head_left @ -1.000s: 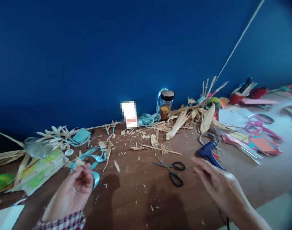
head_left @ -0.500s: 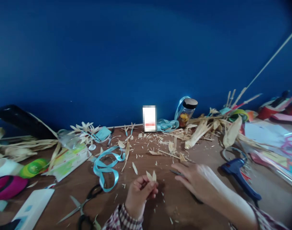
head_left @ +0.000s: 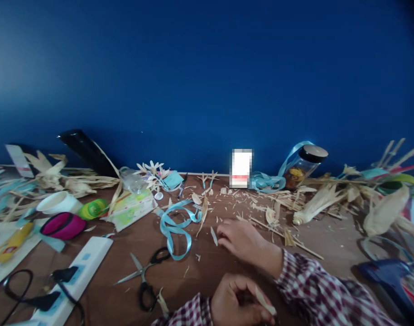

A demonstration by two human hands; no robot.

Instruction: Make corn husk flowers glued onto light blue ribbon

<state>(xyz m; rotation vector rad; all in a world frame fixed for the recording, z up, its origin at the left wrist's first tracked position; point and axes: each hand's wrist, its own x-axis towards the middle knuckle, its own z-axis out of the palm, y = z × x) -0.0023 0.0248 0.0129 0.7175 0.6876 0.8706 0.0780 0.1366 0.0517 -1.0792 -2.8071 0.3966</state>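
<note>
My left hand (head_left: 234, 301) sits at the bottom edge, closed on a small pale husk petal (head_left: 265, 303) that sticks out to the right of its fingers. My right hand (head_left: 243, 240) reaches in from the right in a plaid sleeve and lies palm down on the brown table (head_left: 101, 226), holding nothing. Its fingertips are next to a loose husk petal (head_left: 214, 235). A light blue ribbon (head_left: 175, 224) curls just left of that petal. Black-handled scissors (head_left: 144, 274) lie open left of my left hand.
Dried corn husks (head_left: 315, 203) and a black-lidded jar (head_left: 304, 160) are at the back right, and a blue glue gun (head_left: 387, 276) lies near the right edge. At the left are a white power strip (head_left: 88, 258), pink pouch (head_left: 62, 225), white cup (head_left: 59, 201) and green roll (head_left: 93, 209).
The view has swung left, showing more of the table's left side. My left hand drew back toward me with the petal. My right hand moved left, closer to the ribbon.
</note>
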